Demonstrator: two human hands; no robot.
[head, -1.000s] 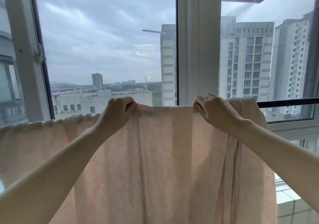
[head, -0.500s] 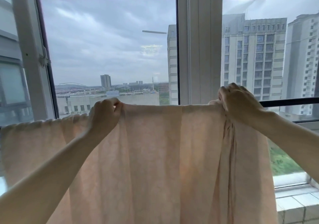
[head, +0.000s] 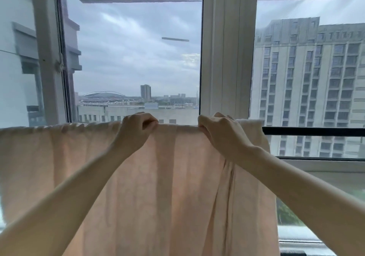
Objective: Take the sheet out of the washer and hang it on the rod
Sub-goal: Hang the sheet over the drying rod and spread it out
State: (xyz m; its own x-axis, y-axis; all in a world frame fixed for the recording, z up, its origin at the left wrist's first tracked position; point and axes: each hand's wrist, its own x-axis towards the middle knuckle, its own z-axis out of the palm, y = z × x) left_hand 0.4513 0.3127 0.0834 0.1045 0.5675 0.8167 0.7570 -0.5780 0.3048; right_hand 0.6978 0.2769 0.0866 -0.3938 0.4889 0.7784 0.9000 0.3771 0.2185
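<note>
A pale peach sheet (head: 173, 186) hangs draped over a black rod (head: 314, 131) that runs across the window. The cloth hides most of the rod; only its right stretch shows bare. My left hand (head: 136, 131) pinches the sheet's top fold near the middle. My right hand (head: 221, 135) grips the same fold a little to the right, close to the sheet's bunched right edge. The washer is out of view.
White window frames (head: 227, 58) stand just behind the rod, with a wide post in the middle. A grey sill (head: 302, 236) lies at the lower right. Tall buildings (head: 308, 89) show through the glass.
Both hands have moved closer together along the top fold: the left hand shifted right, the right hand came back left from the sheet's right edge. The view has tilted slightly.
</note>
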